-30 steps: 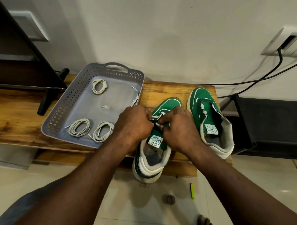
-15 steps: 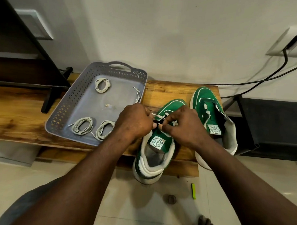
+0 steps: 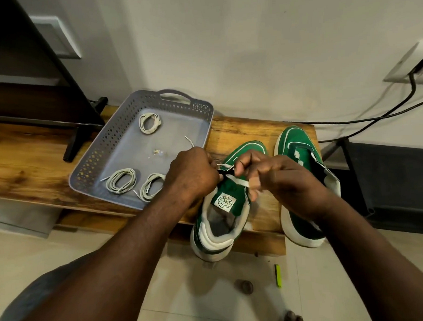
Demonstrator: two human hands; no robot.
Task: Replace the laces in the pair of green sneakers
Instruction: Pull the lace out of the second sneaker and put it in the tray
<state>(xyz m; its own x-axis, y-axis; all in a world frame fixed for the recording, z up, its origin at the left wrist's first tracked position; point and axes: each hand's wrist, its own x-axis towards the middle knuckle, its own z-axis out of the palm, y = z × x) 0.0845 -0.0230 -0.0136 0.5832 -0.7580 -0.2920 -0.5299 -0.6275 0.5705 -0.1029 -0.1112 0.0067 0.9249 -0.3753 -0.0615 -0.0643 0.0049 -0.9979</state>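
Observation:
Two green sneakers with white soles stand on a wooden bench [image 3: 238,132]. The left sneaker [image 3: 222,208] has its heel over the front edge; the right sneaker [image 3: 300,161] stands beside it. My left hand [image 3: 192,178] grips the left sneaker's eyelet edge, fingers curled. My right hand [image 3: 269,177] pinches a white lace [image 3: 238,182] that runs across the tongue. A grey perforated tray [image 3: 122,142] on the left holds three coiled white laces [image 3: 121,181] and a loose lace end.
A dark TV stand leg [image 3: 78,137] rests on the bench at left. Black cables [image 3: 373,117] run from a wall socket at right to a black unit [image 3: 388,186]. On the tiled floor lie a yellow-green marker [image 3: 278,275] and a small round cap [image 3: 245,286].
My right hand has drawn back to the right and pulled the white lace out across the tongue. The left hand stays at the eyelets. The view has shifted slightly.

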